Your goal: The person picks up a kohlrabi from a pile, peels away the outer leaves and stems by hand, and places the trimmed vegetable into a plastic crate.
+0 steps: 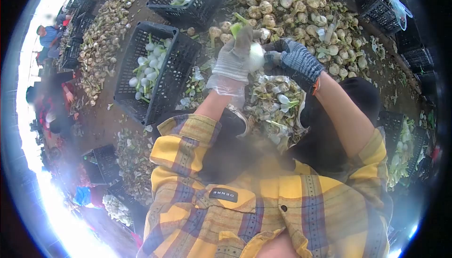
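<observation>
My left hand (234,62), in a pale knitted glove with a clear plastic cuff, is closed around a white peeled bulb (256,57) with a green stem stub pointing up. From the other side my right hand (300,60), in a grey-blue glove, has its fingers bent close to the bulb; whatever its fingertips hold is too small to make out. Beneath the hands, between my knees, lies a heap of peelings (275,107) with a few white pieces on it.
A black crate (123,76) of peeled bulbs stands left of my hands, another crate (209,10) behind it. A large pile of unpeeled bulbs (329,22) lies ahead, a second pile (101,46) farther left. Other people (48,35) are at the far left. Crates line the right side.
</observation>
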Tool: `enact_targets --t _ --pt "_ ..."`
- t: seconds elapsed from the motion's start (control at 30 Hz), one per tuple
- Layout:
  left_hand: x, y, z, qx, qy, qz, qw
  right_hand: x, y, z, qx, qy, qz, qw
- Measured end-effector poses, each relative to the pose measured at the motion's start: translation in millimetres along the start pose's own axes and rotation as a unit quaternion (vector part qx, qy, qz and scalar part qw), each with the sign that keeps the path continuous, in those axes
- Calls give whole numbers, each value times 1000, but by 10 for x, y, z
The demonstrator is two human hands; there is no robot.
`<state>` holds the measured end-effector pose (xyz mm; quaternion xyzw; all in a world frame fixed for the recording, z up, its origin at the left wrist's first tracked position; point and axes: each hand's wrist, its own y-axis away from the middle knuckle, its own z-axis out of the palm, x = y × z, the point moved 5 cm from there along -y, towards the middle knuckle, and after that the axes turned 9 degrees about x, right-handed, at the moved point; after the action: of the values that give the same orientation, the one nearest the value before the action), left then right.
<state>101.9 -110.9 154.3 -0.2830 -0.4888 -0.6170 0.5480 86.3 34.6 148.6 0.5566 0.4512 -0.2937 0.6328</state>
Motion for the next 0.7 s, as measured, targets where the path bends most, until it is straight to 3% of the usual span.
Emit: enact_targets --t 0.13,0.23,0.27,0.37,0.43,0.5,0.53,0.63,0.7 --pt "42 28 54 45 7 66 997 62 -66 -52 -36 -31 12 999" --pt "40 -22 39 62 6 89 994 -201 153 67 -33 58 -13 998" --pt "6 -45 12 54 -11 91 994 -204 137 82 -21 106 -73 991" --pt "76 -98 -44 27 -161 162 973 -179 177 49 22 -25 -18 999" --pt "117 -92 -46 25 -159 136 978 -137 76 -51 47 -14 -7 999" --pt "74 -62 -52 45 -18 14 999 -52 -5 -94 63 -11 -17 998" --pt "75 -55 -51 46 -19 12 999 -19 -45 -92 56 25 -10 998" --pt "93 -27 -29 43 -19 18 999 -242 178 50 -57 -125 66 988" --pt "128 23 0 36 -11 35 999 -240 193 82 -39 -120 36 991"
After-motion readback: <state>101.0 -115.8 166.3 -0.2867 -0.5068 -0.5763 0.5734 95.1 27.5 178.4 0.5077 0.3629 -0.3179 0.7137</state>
